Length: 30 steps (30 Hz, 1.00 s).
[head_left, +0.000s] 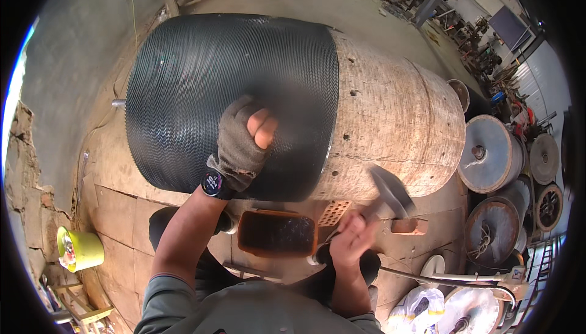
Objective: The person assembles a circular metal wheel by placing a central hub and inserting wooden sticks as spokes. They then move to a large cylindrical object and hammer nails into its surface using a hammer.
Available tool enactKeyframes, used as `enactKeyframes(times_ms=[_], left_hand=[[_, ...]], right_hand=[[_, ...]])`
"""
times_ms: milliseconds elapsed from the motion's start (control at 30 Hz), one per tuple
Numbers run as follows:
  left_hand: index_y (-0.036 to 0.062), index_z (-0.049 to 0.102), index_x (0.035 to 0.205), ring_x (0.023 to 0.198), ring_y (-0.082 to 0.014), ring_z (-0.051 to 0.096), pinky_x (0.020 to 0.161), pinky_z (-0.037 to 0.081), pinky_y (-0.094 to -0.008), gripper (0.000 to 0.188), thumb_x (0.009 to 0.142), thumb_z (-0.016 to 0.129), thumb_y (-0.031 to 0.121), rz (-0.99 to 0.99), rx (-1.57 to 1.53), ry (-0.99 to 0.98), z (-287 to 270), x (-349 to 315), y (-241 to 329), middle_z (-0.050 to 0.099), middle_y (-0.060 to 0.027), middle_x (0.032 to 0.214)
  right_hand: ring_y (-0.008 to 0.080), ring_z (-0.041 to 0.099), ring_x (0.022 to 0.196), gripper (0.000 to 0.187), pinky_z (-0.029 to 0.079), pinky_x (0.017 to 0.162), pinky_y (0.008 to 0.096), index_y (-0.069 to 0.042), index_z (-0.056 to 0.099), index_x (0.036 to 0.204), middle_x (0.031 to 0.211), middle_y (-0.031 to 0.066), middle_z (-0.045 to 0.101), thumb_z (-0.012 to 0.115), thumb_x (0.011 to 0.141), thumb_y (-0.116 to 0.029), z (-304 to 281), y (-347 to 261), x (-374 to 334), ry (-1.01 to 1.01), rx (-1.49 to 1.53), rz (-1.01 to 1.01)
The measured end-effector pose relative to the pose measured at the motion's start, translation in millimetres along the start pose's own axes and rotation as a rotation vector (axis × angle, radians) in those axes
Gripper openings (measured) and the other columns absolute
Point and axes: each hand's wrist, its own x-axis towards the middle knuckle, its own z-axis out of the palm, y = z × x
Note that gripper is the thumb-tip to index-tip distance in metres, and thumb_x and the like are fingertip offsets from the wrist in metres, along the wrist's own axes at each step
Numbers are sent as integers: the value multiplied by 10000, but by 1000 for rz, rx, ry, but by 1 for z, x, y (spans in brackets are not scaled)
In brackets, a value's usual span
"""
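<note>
Across the view in front of me lies a large drum, its right part bare pale wood (390,114) with small dark holes. The left part is covered in tight rows of dark, fine-ridged metal (189,78). My left hand (244,139), in a grey fingerless glove with a watch at the wrist, is closed above the dark covering; whatever it grips is hidden, and a dark blur covers the area beside it. My right hand (353,239), bare, holds a hammer (392,192) by its handle, the head raised near the drum's lower right edge and slightly blurred.
Below the drum sit an orange-rimmed tray (274,253), a perforated brick (334,212) and another brick (410,226). Several metal-ended rollers (488,154) crowd the right side. A yellow bucket (85,250) stands at the left near a broken wall.
</note>
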Motion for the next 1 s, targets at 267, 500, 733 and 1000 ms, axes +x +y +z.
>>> enactKeyframes(times_ms=[267, 500, 733, 1000], left_hand=[[105, 617, 1067, 977, -315, 654, 905, 558, -513, 351, 737, 717, 40, -35, 27, -33, 6, -2, -2, 621, -86, 1058], [100, 620, 1066, 1010, -321, 643, 932, 553, -525, 356, 720, 690, 48, -36, 69, -106, 3, 4, -3, 607, -101, 1086], [89, 590, 1063, 982, -329, 628, 780, 581, -483, 385, 698, 712, 86, -10, 103, -90, 7, 18, -7, 551, -119, 1081], [85, 574, 1139, 1018, -357, 624, 834, 562, -513, 409, 757, 709, 30, -31, 122, -117, 3, 23, -13, 571, -130, 1123]], right_hand=[[185, 561, 612, 241, 458, 531, 377, 31, 485, 953, 710, 125, 554, 521, 1082, -170, -4, 4, 9, -181, -240, 102], [409, 659, 630, 208, 489, 519, 462, 27, 548, 1070, 800, 249, 642, 589, 1036, -174, -11, 12, 8, -265, -551, 34], [434, 653, 617, 312, 510, 524, 457, 37, 531, 1199, 741, 256, 628, 590, 1042, -225, 0, 1, 31, -359, -642, 91], [352, 537, 563, 250, 464, 529, 420, 50, 481, 1152, 704, 192, 548, 555, 1045, -164, -2, 6, 30, -140, -276, -203]])
